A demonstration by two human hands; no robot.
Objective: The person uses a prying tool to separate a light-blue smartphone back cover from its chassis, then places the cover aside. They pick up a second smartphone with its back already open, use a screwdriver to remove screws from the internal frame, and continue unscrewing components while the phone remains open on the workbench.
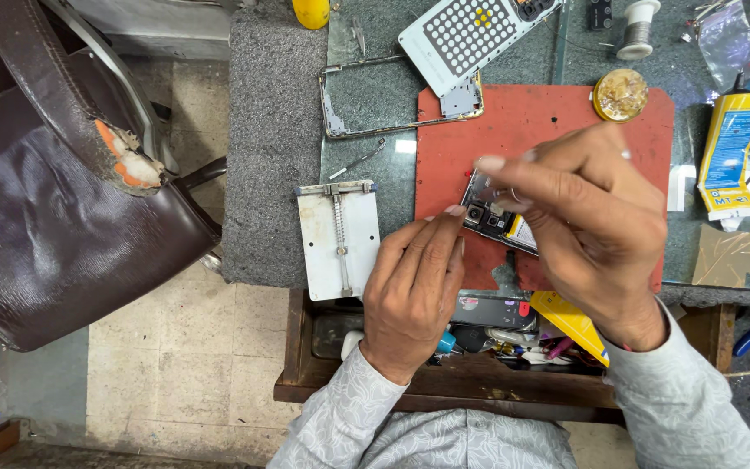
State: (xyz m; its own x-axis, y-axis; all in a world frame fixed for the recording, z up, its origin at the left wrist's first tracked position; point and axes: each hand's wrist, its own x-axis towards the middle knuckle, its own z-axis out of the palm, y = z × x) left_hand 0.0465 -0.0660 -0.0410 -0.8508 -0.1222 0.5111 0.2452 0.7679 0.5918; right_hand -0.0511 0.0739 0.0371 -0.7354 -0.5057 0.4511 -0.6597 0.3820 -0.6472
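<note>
Bright, even overhead light; soft shadows, sharp focus, slight edge distortion.

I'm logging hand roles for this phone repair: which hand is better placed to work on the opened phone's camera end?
Probably the right hand: its pinched fingers hover directly over the opened phone. The left hand rests at the phone's edge, seemingly steadying it.

The grey workbench [271,130] carries a red mat [549,122], a metal holder plate [338,239] and a phone frame [392,95].
</note>
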